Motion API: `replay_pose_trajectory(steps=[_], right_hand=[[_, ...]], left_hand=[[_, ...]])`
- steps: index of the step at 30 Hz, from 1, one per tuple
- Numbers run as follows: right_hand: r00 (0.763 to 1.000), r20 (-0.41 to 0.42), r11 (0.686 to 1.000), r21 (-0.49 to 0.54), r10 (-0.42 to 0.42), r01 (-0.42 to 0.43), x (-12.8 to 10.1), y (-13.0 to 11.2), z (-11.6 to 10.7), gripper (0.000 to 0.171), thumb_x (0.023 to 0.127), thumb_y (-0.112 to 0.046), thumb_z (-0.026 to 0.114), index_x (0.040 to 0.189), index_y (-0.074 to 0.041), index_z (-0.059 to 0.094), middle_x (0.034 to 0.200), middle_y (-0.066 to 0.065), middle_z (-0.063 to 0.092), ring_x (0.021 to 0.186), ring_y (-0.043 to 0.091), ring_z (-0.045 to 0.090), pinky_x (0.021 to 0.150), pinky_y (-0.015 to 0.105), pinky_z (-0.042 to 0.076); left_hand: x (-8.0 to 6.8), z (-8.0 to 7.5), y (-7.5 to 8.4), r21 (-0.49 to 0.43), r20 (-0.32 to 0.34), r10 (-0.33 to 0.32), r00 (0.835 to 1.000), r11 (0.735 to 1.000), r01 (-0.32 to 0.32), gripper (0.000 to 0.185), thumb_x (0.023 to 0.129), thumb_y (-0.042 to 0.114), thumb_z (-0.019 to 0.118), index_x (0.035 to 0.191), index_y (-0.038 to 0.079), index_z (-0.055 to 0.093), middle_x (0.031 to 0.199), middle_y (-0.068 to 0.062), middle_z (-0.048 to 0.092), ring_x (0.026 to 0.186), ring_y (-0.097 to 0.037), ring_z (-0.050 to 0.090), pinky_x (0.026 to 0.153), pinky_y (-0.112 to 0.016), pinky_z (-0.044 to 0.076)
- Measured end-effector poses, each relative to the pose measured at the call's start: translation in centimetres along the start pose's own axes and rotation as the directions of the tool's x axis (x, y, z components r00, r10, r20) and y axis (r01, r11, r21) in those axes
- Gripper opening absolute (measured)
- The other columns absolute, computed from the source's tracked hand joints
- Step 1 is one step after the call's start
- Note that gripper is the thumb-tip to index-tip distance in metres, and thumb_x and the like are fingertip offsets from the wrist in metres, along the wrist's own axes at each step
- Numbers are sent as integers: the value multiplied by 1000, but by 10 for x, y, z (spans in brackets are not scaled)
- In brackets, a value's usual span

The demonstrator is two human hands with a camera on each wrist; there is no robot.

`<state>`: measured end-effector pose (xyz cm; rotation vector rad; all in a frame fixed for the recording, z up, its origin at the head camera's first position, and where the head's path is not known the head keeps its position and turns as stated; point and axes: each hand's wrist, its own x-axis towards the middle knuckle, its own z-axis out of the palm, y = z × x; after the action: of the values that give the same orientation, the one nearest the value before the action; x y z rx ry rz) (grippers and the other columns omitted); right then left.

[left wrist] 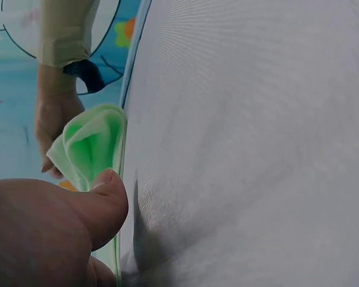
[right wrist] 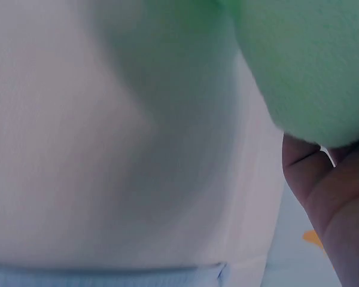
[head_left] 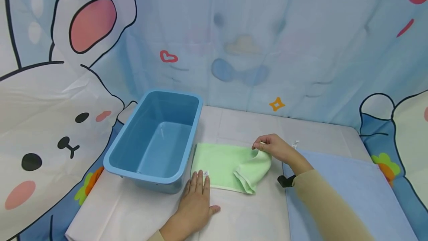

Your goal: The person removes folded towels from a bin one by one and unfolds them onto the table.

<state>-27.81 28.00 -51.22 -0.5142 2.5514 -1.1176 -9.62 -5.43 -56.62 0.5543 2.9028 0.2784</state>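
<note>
Here the light green terry cloth towel point(head_left: 227, 164) lies flat on the white cloth-covered surface point(head_left: 240, 218), just right of the blue rectangular plastic tub point(head_left: 155, 140) and touching or nearly touching its near right wall. Its long axis runs left-right across the view. The right end is lifted and curled back over itself toward the left, so a loose fold stands up there; the left wrist view shows that raised fold point(left wrist: 93, 146) as a rolled lip of green.

The right hand point(head_left: 275, 148) is at the towel's far right corner, thumb and fingers pinching the lifted edge, grip pressed together on the cloth. The right wrist view only gives green fabric point(right wrist: 305, 66) against the palm, consistent with a hold; fingertips not visible there.

The left hand point(head_left: 197, 200) sits at the near left corner, fingers straight and together, lying flat on the towel's edge beside its small white tag point(head_left: 206, 173), pinning it down. Grip is spread flat, holding nothing. The thumb point(left wrist: 105, 200) lies on the surface just beside the green hem.

So: right hand is on the free end, left hand is the anchor; the fold lies along the long axis.

Further out, a pale blue cloth point(head_left: 337, 192) covers the surface to the right, under the beige sleeve point(head_left: 329, 205). A cartoon bunny backdrop point(head_left: 60, 114) hangs behind.
</note>
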Motion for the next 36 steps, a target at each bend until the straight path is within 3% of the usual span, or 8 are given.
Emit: replay_pose_trajectory(steps=[5, 13, 19, 27, 36], right_hand=[[999, -16, 999, 6, 41, -41, -12, 17, -6, 33, 110, -38, 62, 115, -10, 80, 129, 10, 76, 134, 35, 62, 112, 59, 48], [995, -82, 999, -15, 51, -52, -22, 35, -14, 29, 110, -32, 64, 108, -8, 80, 118, 9, 76, 108, 17, 61, 97, 39, 48], [987, -134, 995, -32, 88, -93, -25, 45, -19, 28, 109, -31, 66, 105, -7, 79, 105, 4, 75, 96, 16, 58, 86, 30, 48], [945, -252, 978, 44, 208, -204, -25, 59, -22, 27, 109, -28, 66, 110, -4, 76, 105, 7, 73, 91, 18, 60, 78, 31, 56], [939, -222, 965, 61, 262, -255, -29, 58, -24, 31, 108, -31, 67, 114, -2, 74, 106, 7, 74, 90, 18, 63, 78, 32, 57]], left_hand=[[-3, 1, 1, 3, 9, 6, 1000, 1000, -6, 101, 103, 68, 53, 168, -4, 26, 176, -32, 13, 166, -50, 9, 131, -61, 27], [-3, 2, 0, 10, 8, 12, 1000, 1000, -12, 101, 103, 68, 53, 168, -5, 26, 176, -33, 13, 166, -51, 9, 131, -62, 27], [-3, 2, -1, 14, 6, 15, 1000, 1000, -15, 101, 104, 68, 51, 168, -5, 26, 176, -33, 12, 166, -51, 8, 131, -62, 27], [-1, -1, -3, -1, 1, 21, 1000, 1000, -21, 98, 105, 66, 52, 168, -5, 25, 177, -33, 12, 167, -50, 9, 131, -61, 28], [4, 1, -5, -25, -2, 8, 1000, 1000, -8, 99, 105, 66, 51, 168, -5, 25, 177, -32, 11, 167, -49, 7, 131, -62, 26]])
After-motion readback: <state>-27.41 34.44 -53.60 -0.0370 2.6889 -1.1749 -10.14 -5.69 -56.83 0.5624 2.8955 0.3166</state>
